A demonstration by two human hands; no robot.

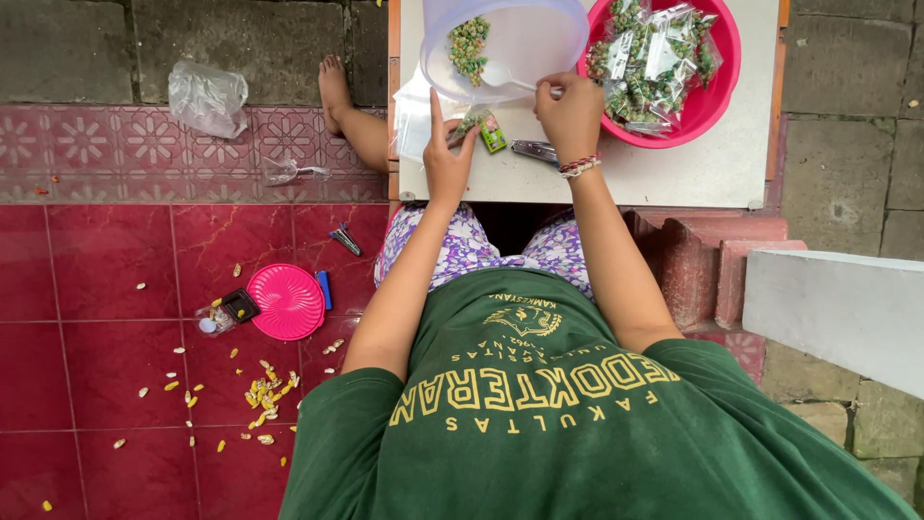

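My left hand [446, 159] holds a small clear plastic bag [470, 126] with a green label, partly filled with green and brown snack pieces, on the white table [664, 169]. My right hand [570, 108] grips the handle of a white spoon [502, 75] that reaches into a tilted clear plastic tub [539, 39]. Some green and brown snack pieces [469, 46] lie inside the tub. To the right stands a pink basin [717, 96] full of several filled, sealed bags [650, 58].
A stapler [534, 149] lies on the table between my hands, and a stack of empty clear bags [412, 120] sits at the table's left edge. On the red tiled floor lie a pink lid [286, 301], scattered yellow pieces [262, 390], a crumpled plastic bag [207, 96] and a white ledge [837, 308].
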